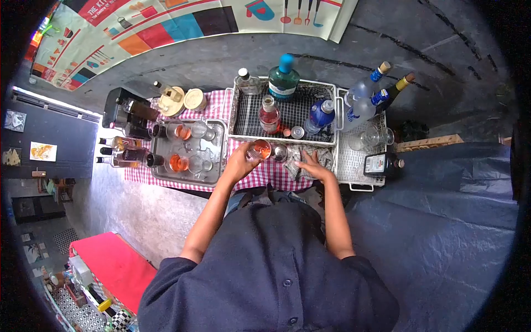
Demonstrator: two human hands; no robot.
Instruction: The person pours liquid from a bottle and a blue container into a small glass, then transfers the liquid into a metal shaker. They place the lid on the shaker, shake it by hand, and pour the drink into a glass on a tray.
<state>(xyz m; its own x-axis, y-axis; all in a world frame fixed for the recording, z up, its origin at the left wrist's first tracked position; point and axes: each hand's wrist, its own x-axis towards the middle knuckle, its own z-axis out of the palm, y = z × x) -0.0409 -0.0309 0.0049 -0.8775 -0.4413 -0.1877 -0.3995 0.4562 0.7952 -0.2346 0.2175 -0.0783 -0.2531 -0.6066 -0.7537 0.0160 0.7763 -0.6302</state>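
My left hand (241, 164) is closed around a glass (259, 149) with red-orange liquid in it, held over the checkered cloth (251, 178). Just right of the glass stands a small metal jigger-like item (279, 153). My right hand (314, 167) lies with its fingers spread on a crumpled patterned cloth (301, 157); nothing else shows in it. Behind my hands, a white-rimmed wire basket (282, 138) holds a pink bottle (269, 116), a blue bottle (321, 115), a green bottle (283, 80) and a clear bottle (248, 83).
On the left, a metal tray (191, 180) carries several glasses, some with red-orange contents. Beyond it stand several bottles and a black box (117, 105). A white tray (354, 171) at right bears tall bottles, glasses and a dark bottle (381, 164) lying down.
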